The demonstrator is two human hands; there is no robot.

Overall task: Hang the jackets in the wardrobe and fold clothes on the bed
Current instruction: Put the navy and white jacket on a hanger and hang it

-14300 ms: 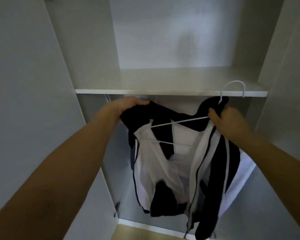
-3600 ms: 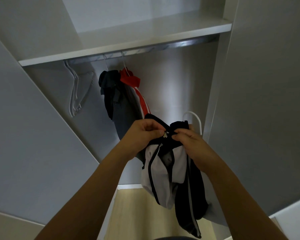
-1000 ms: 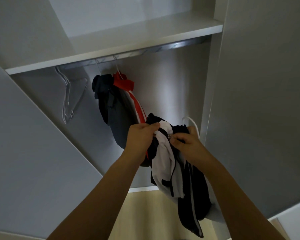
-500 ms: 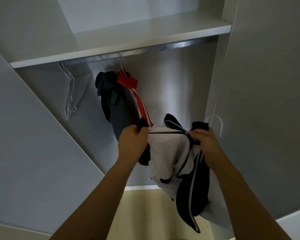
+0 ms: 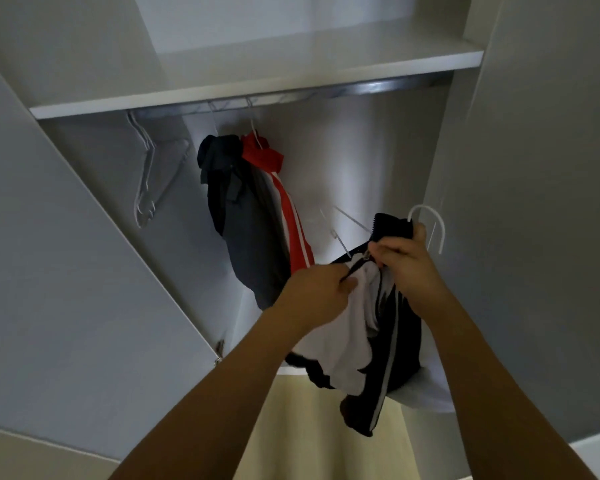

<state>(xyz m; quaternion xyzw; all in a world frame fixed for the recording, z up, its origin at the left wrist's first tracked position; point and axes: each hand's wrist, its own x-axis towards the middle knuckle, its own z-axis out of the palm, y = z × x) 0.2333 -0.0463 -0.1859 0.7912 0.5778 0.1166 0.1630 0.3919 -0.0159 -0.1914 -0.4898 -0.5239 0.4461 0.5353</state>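
I hold the black and white jacket [image 5: 368, 344] up in front of the open wardrobe [image 5: 84, 271]. It hangs down from both my hands, over the pale floor [image 5: 312, 427].

My left hand [image 5: 321, 299] is lower and to the left. Its fingers [image 5: 347, 284] are curled tight and pinch the jacket's front edge, right where the dark zip line runs. The white part of the jacket bunches up just beside and under this hand.

My right hand [image 5: 407, 261] is higher and to the right. Its fingers [image 5: 383, 251] are curled too and grip the black collar at the top of the jacket. The small zip pull sits just at these fingertips. I cannot tell if they pinch the pull or only the cloth next to it. The white hanger [image 5: 433, 220] goes through the jacket, and its hook sticks up just behind my right hand.

The two hands are near each other, with a short bit of zip stretched between them.

Deeper in the wardrobe, a metal rail [image 5: 361, 90] runs under the shelf [image 5: 257, 64]. A dark grey jacket [image 5: 239, 220] and a red and white jacket [image 5: 284, 202] hang on it, touching each other. Some bare wire hangers [image 5: 149, 178] hang on the left end.
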